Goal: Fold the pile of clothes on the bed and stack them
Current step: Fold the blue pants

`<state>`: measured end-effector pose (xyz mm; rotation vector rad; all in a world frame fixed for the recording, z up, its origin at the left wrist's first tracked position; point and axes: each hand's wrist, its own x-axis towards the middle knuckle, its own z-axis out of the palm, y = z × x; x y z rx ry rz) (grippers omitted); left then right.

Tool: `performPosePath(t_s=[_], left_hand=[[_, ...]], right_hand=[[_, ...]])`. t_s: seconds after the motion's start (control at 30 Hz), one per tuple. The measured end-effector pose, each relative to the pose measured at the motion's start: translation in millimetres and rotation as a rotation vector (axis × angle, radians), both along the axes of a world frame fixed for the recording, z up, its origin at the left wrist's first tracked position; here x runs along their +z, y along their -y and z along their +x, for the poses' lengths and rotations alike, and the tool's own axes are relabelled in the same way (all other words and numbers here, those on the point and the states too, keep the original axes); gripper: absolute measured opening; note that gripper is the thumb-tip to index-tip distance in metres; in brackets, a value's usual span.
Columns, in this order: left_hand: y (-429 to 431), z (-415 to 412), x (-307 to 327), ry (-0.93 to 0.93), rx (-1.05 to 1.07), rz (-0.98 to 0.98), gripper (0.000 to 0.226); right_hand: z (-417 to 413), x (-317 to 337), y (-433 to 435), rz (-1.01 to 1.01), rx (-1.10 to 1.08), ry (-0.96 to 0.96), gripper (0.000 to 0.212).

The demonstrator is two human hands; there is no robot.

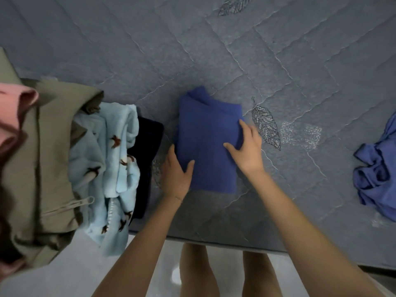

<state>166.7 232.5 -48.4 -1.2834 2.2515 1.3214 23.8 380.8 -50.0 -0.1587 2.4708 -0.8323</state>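
Pile nearest the lens: a heap of unfolded clothes loomed at the left edge of the bed, with a pink garment (12,108) blurred on top, an olive garment (49,146) under it, a light blue fleece (111,151) with small brown motifs spilling over the mattress edge, and a dark garment (147,146) at its right side.
Task's thing: the blue sweater (207,142) lay folded into a tidy upright rectangle on the grey quilted bed (214,50), just beside the pile and near the front edge.
Left hand: the left hand (176,174) held the sweater's left edge, thumb on top and fingers seemingly tucked beneath it.
Right hand: the right hand (246,146) rested on the sweater's right edge, thumb and forefinger spread flat over the cloth; the other fingers were hidden.
Far right: a crumpled violet-blue garment (377,168) sat well apart from the sweater, not folded.
Step in hand: the fold of the sweater looked finished, and the hands seemed to be squaring it or readying to lift it.
Progress: early, judging by one folded item against the large heap.
Next move: it would likely call for an even lift from both sides so the fold did not slump, then a clear spot to start the stack.
Risk: the thick knit might spring open if only one edge were raised.
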Motion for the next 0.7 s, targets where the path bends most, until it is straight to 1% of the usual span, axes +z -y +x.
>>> performPosePath(t_s=[0.07, 0.1, 0.17, 0.23, 0.3, 0.4, 0.5, 0.57, 0.63, 0.67, 0.7], left_hand=[[1, -5, -4, -0.018, 0.103, 0.047, 0.071], [1, -8, -6, -0.024, 0.155, 0.064, 0.065], [3, -9, -10, -0.001, 0.236, 0.131, 0.057], [6, -7, -14, 0.038, 0.275, 0.234, 0.055], [8, -4, -18, 0.054, 0.281, 0.299, 0.053], [4, 1, -12, 0.058, 0.260, 0.352, 0.038], [2, 4, -5, 0.034, 0.299, 0.375, 0.031], [2, 1, 4, -0.021, 0.421, 0.467, 0.017], [6, -6, 11, -0.074, 0.566, 0.557, 0.009], [9, -12, 15, -0.103, 0.616, 0.592, 0.010], [12, -20, 20, -0.135, 0.656, 0.620, 0.011]], right_hand=[[17, -3, -9, -0.080, -0.149, 0.126, 0.081], [25, -4, -12, -0.105, -0.237, 0.206, 0.076], [43, -2, -15, -0.100, -0.362, 0.345, 0.059], [58, -6, -18, -0.097, -0.391, 0.400, 0.041], [66, -10, -19, -0.110, -0.395, 0.471, 0.032], [69, -11, -21, -0.202, -0.472, 0.561, 0.017], [65, -7, -22, -0.222, -0.547, 0.636, 0.016], [59, -1, -21, -0.250, -0.632, 0.760, 0.020], [47, 5, -16, -0.357, -0.734, 0.869, 0.032], [39, 8, -14, -0.426, -0.780, 0.908, 0.033], [29, 14, -10, -0.485, -0.809, 0.940, 0.026]])
